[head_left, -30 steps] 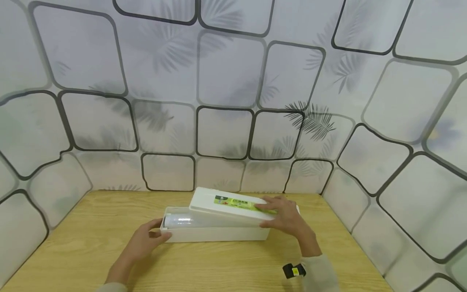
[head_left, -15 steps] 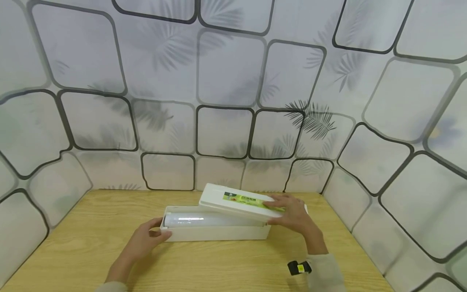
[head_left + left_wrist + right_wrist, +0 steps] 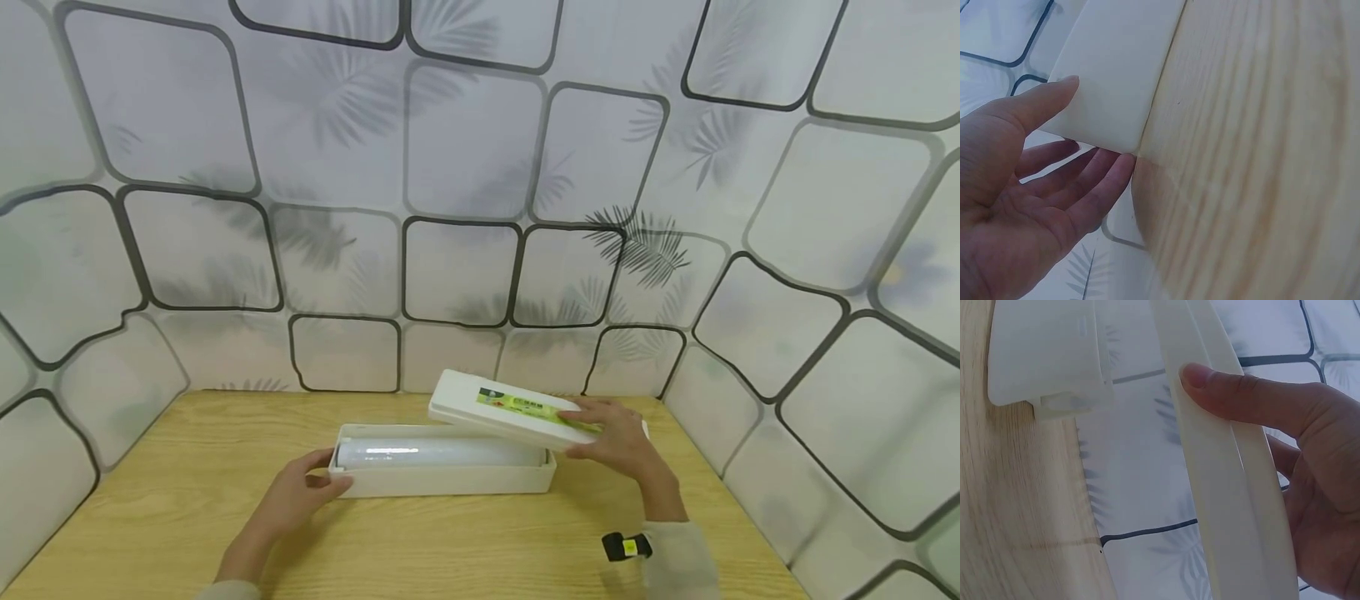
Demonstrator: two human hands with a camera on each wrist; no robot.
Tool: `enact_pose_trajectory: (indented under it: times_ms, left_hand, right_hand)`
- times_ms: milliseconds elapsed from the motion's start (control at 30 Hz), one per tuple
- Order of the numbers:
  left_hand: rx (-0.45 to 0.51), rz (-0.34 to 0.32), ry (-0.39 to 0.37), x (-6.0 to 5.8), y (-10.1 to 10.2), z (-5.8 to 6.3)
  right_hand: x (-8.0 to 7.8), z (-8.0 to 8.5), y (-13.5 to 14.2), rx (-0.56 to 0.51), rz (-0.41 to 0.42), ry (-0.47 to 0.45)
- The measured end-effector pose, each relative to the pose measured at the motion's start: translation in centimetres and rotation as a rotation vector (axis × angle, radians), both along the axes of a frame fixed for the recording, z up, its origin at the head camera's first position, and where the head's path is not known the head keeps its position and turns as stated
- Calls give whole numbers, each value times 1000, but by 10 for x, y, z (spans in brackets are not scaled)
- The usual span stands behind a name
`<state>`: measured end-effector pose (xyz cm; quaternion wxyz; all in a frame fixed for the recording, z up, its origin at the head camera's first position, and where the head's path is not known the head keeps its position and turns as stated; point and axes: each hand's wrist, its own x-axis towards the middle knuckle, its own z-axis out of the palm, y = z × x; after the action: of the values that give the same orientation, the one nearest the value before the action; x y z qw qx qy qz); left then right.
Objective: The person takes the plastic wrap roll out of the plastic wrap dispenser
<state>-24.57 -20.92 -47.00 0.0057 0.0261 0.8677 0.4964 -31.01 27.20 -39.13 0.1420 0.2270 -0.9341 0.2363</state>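
A long white plastic cling film box (image 3: 450, 480) lies on the wooden table, its top uncovered. Inside it, a shiny roll of cling film (image 3: 442, 452) runs the length of the box. My left hand (image 3: 294, 493) holds the box's left end, thumb on the front wall; in the left wrist view its fingertips (image 3: 1124, 164) touch the bottom edge of the end wall. My right hand (image 3: 618, 440) grips the white lid (image 3: 459, 397) with a green label, tilted above the box's right half. In the right wrist view, the thumb presses the lid's side.
The light wooden table (image 3: 420, 550) spreads around the box. Behind and at the sides rise walls (image 3: 465, 275) covered with patterned sheeting. A black strap with a yellow mark (image 3: 628, 547) is at my right sleeve.
My right hand has moved the lid to the right and slightly up, leaving more of the film roll showing. The left hand and the box have stayed in place.
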Motion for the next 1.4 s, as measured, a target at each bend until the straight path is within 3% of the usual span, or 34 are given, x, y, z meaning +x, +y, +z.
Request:
enact_pose_trajectory:
  times_ms: [1133,1400]
  left_hand:
    - [13,-7,-2,2,1,3]
    - [21,-10,6,0,0,1]
  right_hand:
    - [-6,-9,54,2,-71,-32]
    - [-19,-16,66,13,-96,-31]
